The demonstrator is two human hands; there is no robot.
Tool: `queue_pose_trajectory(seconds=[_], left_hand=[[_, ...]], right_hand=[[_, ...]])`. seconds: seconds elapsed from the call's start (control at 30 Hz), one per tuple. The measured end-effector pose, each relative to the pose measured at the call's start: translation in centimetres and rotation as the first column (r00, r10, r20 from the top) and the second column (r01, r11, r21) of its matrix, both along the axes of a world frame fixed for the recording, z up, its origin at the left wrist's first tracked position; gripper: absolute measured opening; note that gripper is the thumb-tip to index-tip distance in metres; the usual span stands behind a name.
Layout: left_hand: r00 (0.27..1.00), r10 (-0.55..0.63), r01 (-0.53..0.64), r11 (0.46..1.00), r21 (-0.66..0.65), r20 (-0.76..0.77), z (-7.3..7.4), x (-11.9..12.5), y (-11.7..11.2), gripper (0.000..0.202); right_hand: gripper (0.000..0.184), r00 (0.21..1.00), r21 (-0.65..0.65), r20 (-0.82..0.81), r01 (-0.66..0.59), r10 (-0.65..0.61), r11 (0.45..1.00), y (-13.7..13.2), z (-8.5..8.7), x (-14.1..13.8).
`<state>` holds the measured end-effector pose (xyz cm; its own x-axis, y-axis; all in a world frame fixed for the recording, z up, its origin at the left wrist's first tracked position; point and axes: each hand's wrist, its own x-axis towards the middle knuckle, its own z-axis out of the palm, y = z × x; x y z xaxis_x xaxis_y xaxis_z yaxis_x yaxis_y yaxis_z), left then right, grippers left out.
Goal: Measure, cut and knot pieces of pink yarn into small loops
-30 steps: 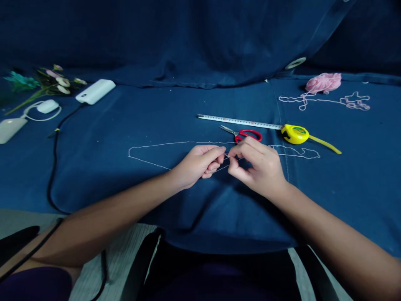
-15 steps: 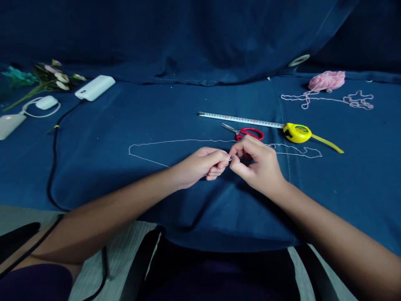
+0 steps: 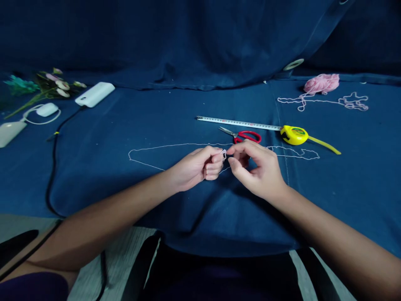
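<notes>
My left hand (image 3: pixel 200 167) is closed, pinching a pale pink yarn (image 3: pixel 163 146) between thumb and forefinger. A small loop of that yarn sticks out past the fingertips. Just right of it is my right hand (image 3: pixel 258 169), its thumb and forefinger parted with nothing visible between them. The forefinger tip comes close to the loop; whether it touches cannot be made out. From the hands the yarn runs over the blue cloth in a long loop to the left and a squiggle to the right. Red-handled scissors (image 3: pixel 247 136) lie just beyond my right hand.
Behind the scissors lies a yellow tape measure (image 3: pixel 294 135) with its blade (image 3: pixel 238 123) pulled out leftward. A pink yarn ball (image 3: pixel 321 84) sits at the back right. At the left are a white power bank (image 3: pixel 95 94), a black cable (image 3: pixel 53 167) and artificial flowers (image 3: pixel 59 85).
My right thumb and forefinger have parted and come off the yarn. The small loop now shows at my left fingertips, and my left hand has shifted slightly left. The view has tilted a little.
</notes>
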<state>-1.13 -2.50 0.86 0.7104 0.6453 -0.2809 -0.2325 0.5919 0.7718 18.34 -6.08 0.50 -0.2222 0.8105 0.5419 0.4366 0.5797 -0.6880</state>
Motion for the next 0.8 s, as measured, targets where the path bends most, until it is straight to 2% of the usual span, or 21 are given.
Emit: queue_pose_trajectory(seconds=[0.2,0.33,0.47,0.63,0.8], left_hand=[[0.999,0.026,-0.025,0.999,-0.044,0.034,-0.11,-0.16,0.29,0.034],[0.996,0.081,-0.078,0.995,-0.067,0.037,0.04,-0.18,0.40,0.034],[0.994,0.106,-0.106,0.994,0.001,-0.007,0.19,-0.06,0.12,0.037],[0.994,0.096,-0.089,0.989,0.117,-0.054,0.33,0.09,-0.33,0.036],[0.987,0.114,-0.091,0.976,0.198,-0.111,0.19,0.20,-0.48,0.035]], right_hand=[[0.011,0.996,0.007,-0.056,0.070,-0.070,0.998,-0.16,-0.12,-0.01],[0.011,0.999,0.016,-0.035,-0.033,0.033,0.999,-0.21,0.02,-0.05],[0.018,0.999,-0.019,-0.042,-0.021,0.020,1.000,-0.08,-0.02,-0.23],[0.019,0.996,-0.074,-0.083,-0.020,0.014,0.997,0.12,-0.15,-0.20],[0.018,0.971,-0.207,-0.239,-0.070,0.019,0.976,0.20,-0.45,-0.35]])
